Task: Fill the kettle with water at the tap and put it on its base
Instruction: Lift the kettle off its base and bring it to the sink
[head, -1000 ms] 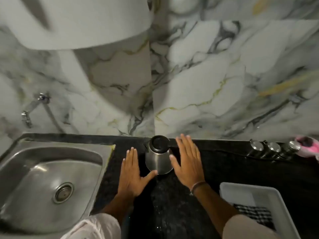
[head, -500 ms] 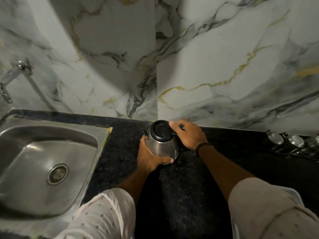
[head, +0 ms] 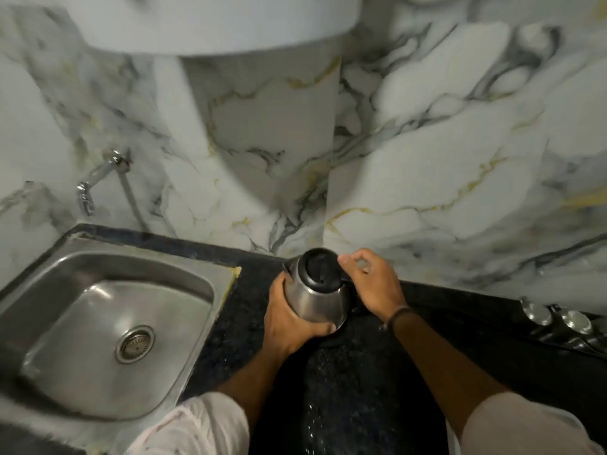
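A steel kettle (head: 317,298) with a black lid (head: 322,269) stands on the dark countertop (head: 253,323) against the marble wall. My left hand (head: 289,320) wraps around its left side and lower body. My right hand (head: 371,284) sits at the kettle's right, fingers curled at the lid's edge over the handle, which is hidden under it. The kettle's base is hidden beneath it. A chrome tap (head: 95,178) sticks out of the wall above the steel sink (head: 108,326) at the left.
Several steel-lidded jars (head: 555,320) line the back right of the countertop. A large white cylinder (head: 213,21) hangs on the wall overhead. The sink basin holds only its drain (head: 134,343). Water drops glint on the countertop in front of the kettle.
Both hands went from flat on the countertop beside the kettle to gripping it: the left around the body, the right at the lid and handle. The view tilted up slightly.
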